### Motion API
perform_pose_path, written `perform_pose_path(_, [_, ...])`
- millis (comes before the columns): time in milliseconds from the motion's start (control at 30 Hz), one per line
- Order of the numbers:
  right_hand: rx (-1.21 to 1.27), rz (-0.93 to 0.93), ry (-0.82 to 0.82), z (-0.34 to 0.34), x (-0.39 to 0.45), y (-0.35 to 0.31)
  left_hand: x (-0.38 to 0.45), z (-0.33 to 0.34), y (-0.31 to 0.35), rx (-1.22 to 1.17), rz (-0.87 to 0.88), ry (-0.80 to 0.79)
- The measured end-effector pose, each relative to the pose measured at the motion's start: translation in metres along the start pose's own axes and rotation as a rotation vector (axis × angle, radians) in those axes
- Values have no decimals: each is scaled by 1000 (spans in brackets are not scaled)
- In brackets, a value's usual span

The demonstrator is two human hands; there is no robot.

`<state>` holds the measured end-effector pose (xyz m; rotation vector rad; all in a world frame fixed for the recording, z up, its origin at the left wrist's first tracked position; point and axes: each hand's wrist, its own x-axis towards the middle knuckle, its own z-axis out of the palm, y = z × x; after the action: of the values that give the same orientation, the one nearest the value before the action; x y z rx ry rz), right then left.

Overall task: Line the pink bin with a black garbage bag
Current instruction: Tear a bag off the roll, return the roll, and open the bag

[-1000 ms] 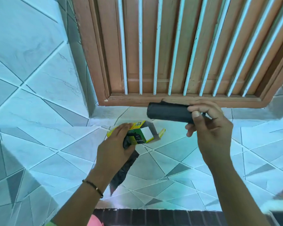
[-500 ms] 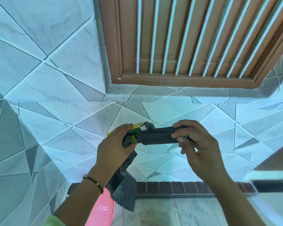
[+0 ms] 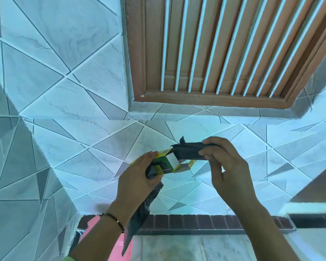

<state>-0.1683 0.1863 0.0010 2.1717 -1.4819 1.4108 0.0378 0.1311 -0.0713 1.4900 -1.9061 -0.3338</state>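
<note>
pink bin (image 3: 109,242) mostly hidden behind left forearm (image 3: 94,240).

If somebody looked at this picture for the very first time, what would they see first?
Probably the two hands in the middle: the right hand holds a black roll of garbage bags at the open end of a small yellow-green box held in the left hand, with one loose black bag dangling below. Then the brown wooden window with white bars at the top, and a bit of pink bin at the bottom edge.

green-yellow box (image 3: 163,162), print too blurred to read
</note>
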Motion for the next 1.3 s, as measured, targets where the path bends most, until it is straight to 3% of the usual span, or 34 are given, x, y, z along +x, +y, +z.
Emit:
perform_pose_path(267, [358,159,-77,-21,3,8,6,5,10,-18,-43,-14])
perform_pose_path(767, [207,123,-275,-13,-4,13,-1,21,38,-29,87,19])
perform_pose_path(967, [204,289,-61,-17,-11,20,1,23,41,-96,68,59])
perform_pose_path(1133, [72,203,-144,-6,-19,21,3,26,48,-84,67,53])
perform_pose_path(1300, [177,355,-14,-6,-17,25,4,27,48,-64,71,74])
